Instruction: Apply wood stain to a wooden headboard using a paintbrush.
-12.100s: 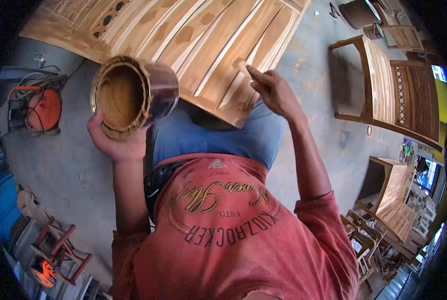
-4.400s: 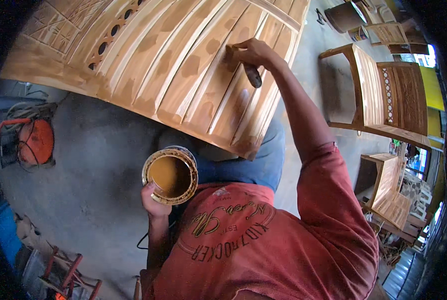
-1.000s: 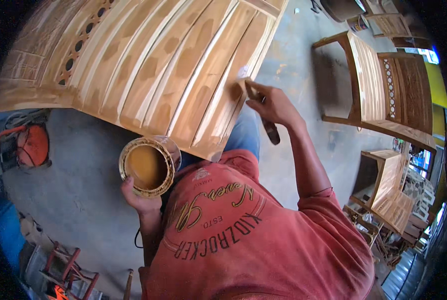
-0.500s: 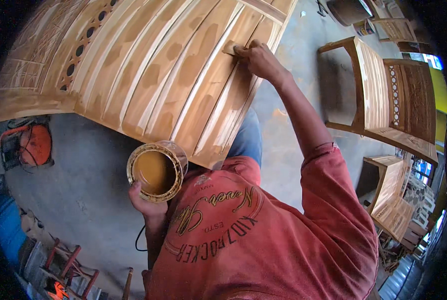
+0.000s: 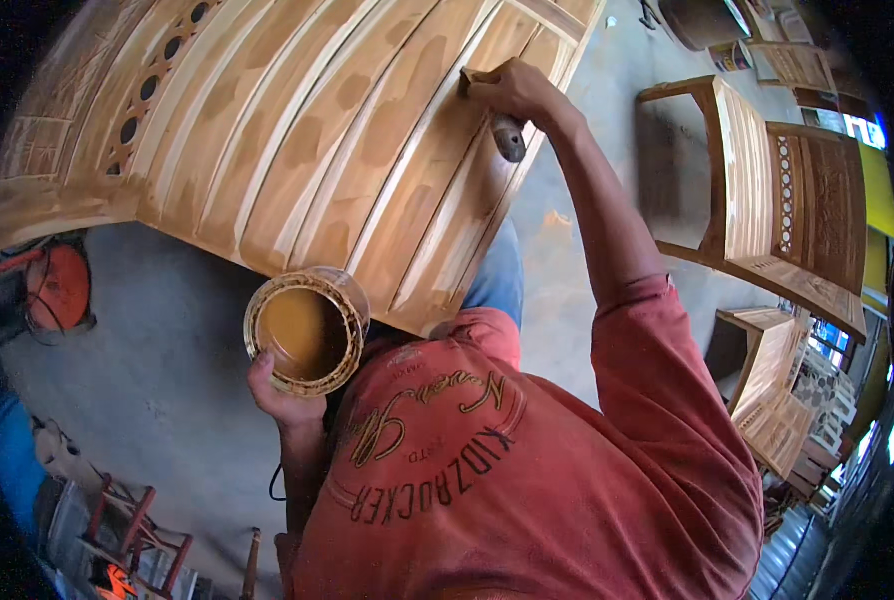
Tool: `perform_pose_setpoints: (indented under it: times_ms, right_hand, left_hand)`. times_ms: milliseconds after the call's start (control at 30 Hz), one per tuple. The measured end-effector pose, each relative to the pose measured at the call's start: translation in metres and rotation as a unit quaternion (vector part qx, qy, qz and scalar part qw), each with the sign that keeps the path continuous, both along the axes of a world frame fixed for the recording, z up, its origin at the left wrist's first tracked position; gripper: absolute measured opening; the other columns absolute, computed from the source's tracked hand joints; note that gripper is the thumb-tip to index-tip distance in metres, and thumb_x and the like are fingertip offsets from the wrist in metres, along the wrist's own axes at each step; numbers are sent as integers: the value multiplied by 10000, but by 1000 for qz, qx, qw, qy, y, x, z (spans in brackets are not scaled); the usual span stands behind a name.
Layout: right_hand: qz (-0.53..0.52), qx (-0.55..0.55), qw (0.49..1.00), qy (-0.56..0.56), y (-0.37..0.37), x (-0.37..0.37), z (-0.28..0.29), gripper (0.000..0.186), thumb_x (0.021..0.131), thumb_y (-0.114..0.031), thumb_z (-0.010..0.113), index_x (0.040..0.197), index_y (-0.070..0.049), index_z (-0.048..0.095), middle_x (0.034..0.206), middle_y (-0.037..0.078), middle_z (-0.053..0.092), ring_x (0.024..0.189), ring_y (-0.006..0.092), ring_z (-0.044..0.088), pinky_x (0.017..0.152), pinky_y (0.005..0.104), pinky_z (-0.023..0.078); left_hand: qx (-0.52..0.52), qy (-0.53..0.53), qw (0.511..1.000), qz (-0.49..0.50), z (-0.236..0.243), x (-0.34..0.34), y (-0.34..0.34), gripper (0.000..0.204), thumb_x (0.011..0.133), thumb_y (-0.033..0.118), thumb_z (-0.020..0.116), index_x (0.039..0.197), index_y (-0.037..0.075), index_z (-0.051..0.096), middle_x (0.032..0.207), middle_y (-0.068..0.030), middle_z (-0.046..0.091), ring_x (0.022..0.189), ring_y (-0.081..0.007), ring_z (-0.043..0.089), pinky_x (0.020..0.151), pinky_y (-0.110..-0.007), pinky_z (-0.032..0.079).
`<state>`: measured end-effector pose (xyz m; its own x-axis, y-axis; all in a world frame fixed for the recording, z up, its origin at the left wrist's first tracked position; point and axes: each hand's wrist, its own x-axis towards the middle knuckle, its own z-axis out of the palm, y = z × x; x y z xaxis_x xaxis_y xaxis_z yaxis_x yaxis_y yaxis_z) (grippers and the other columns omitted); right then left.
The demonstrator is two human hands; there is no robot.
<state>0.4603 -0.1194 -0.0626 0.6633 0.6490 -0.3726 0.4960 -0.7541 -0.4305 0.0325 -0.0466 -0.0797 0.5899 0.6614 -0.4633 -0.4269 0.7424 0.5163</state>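
Note:
My right hand [image 5: 517, 88] is closed around a paintbrush [image 5: 510, 140], whose handle end pokes out below the fingers. Its bristles touch a slat of the wooden bench seat [image 5: 367, 130], near the far right end. Wet-looking darker patches and pale streaks alternate along the slats. A clear plastic tub [image 5: 357, 300] of amber-brown liquid is gripped at its near-left side by my left hand [image 5: 285, 398], with the thumb over the rim. The tub is close to the seat's near edge, in front of my red shirt; the left fingers beneath it are hidden.
Another slatted wooden bench [image 5: 747, 180] stands on the grey floor to the right, with a smaller wooden piece [image 5: 767, 385] nearer. On the left lie an orange-and-black machine [image 5: 59, 290] and a dark red wooden frame [image 5: 132, 530]. A dark round container [image 5: 697, 22] stands far right.
My right hand has shifted slightly away from me, and its wrist has turned so the brush handle now shows. The tub in my left hand has moved slightly left.

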Motion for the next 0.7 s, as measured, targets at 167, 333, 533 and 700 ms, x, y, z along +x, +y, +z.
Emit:
perform_pose_setpoints:
  times_ms: [167,333,533,700]
  right_hand:
    - [54,-4,998,44,-18,-59,8,309,746,-243,591,842,50,600,617,82,494,528,182,432,555,356,435]
    - [114,-29,990,73,-36,-45,28,297,748,-227,594,889,32,628,639,89,533,548,187,455,570,349,444]
    - [-10,49,998,-44,-46,-2,16,361,745,-241,612,1022,-10,639,697,99,603,556,215,506,588,345,458]
    - [50,38,985,-161,-43,54,4,393,754,-191,608,1124,-60,625,756,98,629,604,240,536,633,350,463]
  left_hand:
    - [-8,34,999,3,-5,1,3,511,816,303,450,1240,19,473,1156,-154,583,1037,-256,571,873,-376,455]
    - [0,26,1000,1,5,13,-2,508,816,310,457,1234,22,476,1144,-153,588,1029,-254,575,861,-373,463]
    - [9,7,1000,-7,-2,5,-5,530,799,283,444,1256,14,463,1180,-163,567,1043,-260,563,881,-368,444]
    - [14,37,999,8,4,-1,-8,519,801,284,437,1245,17,471,1167,-157,573,1031,-256,565,869,-367,446]
